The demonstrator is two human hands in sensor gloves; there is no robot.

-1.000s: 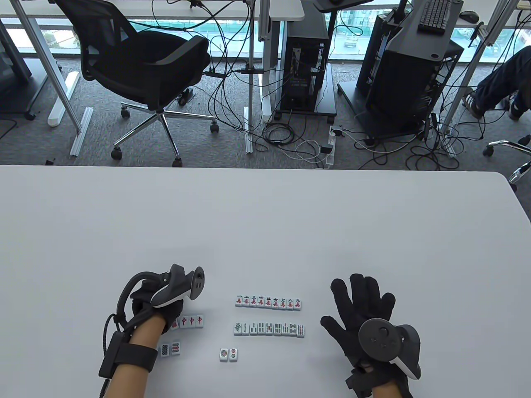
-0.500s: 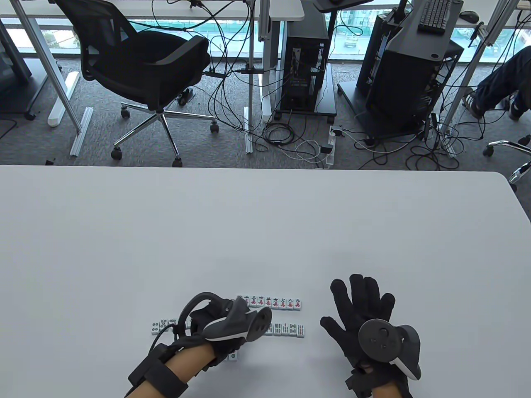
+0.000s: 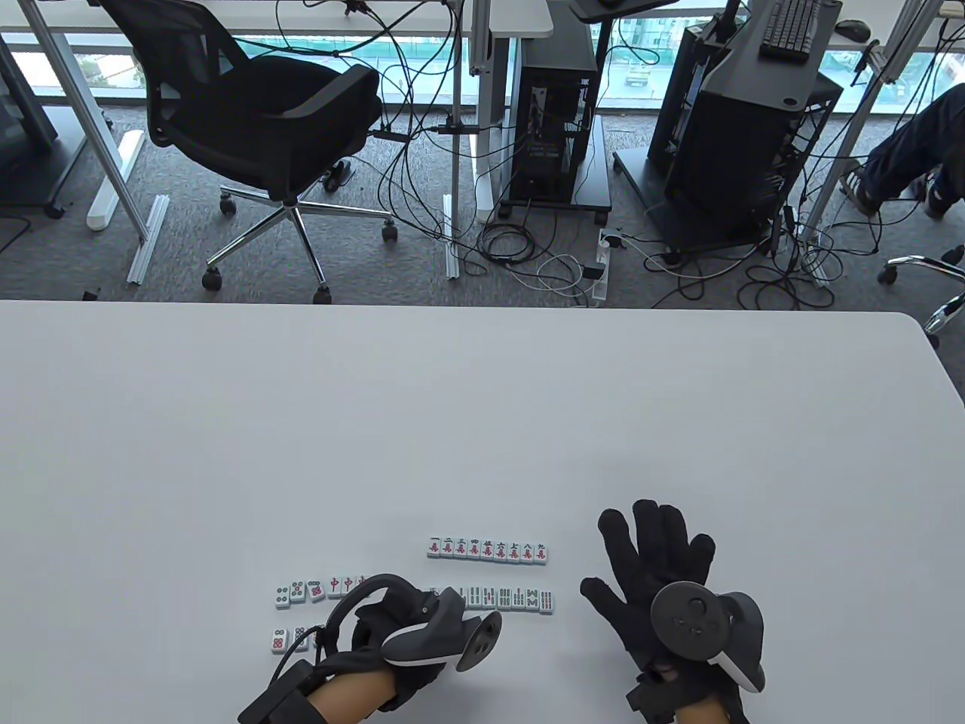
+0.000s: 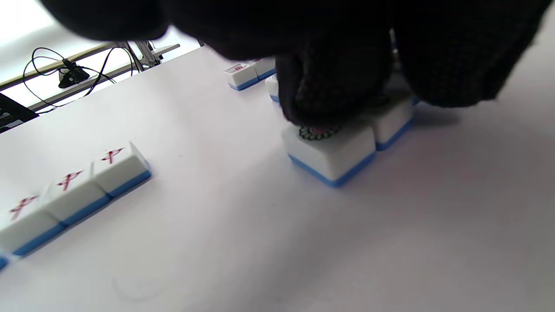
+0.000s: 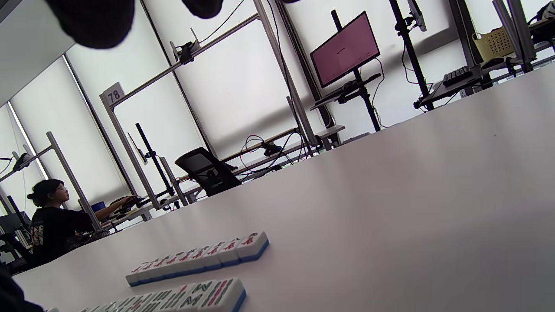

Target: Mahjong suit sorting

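Since a second ago the left hand (image 3: 399, 641) has crossed from the honour tiles over to the started dot row and come down on it. In the left wrist view its fingertips (image 4: 329, 99) press on the top of the dot tile (image 4: 331, 149), beside a neighbouring tile (image 4: 392, 121); whether a third tile is pinched underneath, cannot tell. Just beyond the hand lies the bamboo row (image 3: 509, 599), its near end hidden by the tracker; farther still the character row (image 3: 488, 550), long axis left to right. To the hand's left sit loose dot and red tiles (image 3: 317, 590), the likely next picks; left hand nearer. The right hand (image 3: 663, 588) lies spread flat on the worktop (image 3: 482, 422), holding nothing, well apart from the rows.
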